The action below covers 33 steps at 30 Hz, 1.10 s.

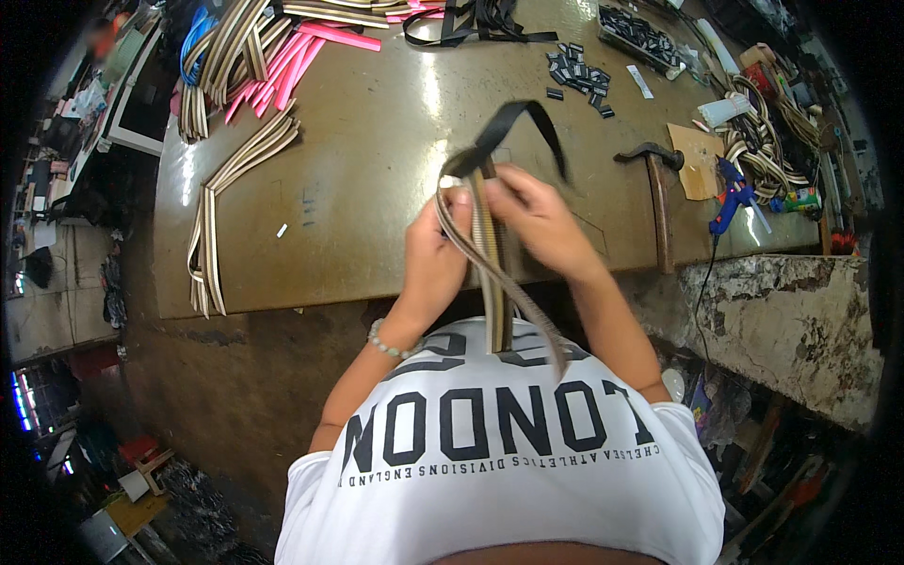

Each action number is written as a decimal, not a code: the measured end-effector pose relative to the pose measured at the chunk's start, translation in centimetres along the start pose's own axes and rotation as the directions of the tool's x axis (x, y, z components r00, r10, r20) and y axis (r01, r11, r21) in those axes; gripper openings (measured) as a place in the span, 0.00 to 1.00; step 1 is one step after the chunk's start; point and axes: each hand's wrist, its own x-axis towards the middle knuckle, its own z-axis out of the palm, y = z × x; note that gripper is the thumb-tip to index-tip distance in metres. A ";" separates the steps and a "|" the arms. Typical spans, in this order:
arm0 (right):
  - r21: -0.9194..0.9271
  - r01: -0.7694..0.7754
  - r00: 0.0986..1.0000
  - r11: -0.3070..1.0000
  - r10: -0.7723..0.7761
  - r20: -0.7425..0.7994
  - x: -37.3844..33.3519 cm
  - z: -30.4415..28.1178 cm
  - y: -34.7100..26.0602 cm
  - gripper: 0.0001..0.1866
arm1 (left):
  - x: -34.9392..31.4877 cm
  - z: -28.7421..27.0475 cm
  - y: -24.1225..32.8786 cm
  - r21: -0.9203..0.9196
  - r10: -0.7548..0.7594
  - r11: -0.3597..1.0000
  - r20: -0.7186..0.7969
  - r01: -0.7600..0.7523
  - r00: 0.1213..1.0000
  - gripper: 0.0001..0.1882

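Observation:
Both my hands are raised over the table's near edge, closed on a striped webbing strap [496, 273] in tan, brown and black. My left hand [435, 252] grips it from the left, and my right hand [539, 215] pinches it from the right. One end of the strap hangs down in front of my white shirt, and a blurred length of it loops off to the lower right. A black strap [516, 113] rises from the top of the striped one and curves over to the right. Where the two straps meet is partly hidden by my fingers.
Striped straps [209, 226] lie folded at the table's left, below pink strips [299, 66]. Black straps [480, 26] sit at the far edge. Small black pieces [579, 73] lie near a full tray [640, 42]. A hammer [659, 202], cardboard [695, 160] and a blue glue gun [730, 196] are at right.

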 end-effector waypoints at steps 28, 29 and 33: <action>-0.453 0.229 0.973 0.861 -0.210 0.093 5.4 0.5 1.2 0.19 | 5.2 -1.5 -3.2 0.792 0.414 0.522 0.089 -0.316 0.906 0.09; -0.532 0.260 0.965 0.806 -0.239 0.109 5.6 0.8 1.5 0.17 | 5.3 -1.6 -3.3 0.760 0.426 0.553 0.095 -0.342 0.900 0.09; -0.732 0.376 0.906 0.568 -0.392 0.160 4.3 1.4 2.8 0.12 | 5.5 -1.8 -3.4 0.701 0.387 0.635 0.075 -0.325 0.919 0.08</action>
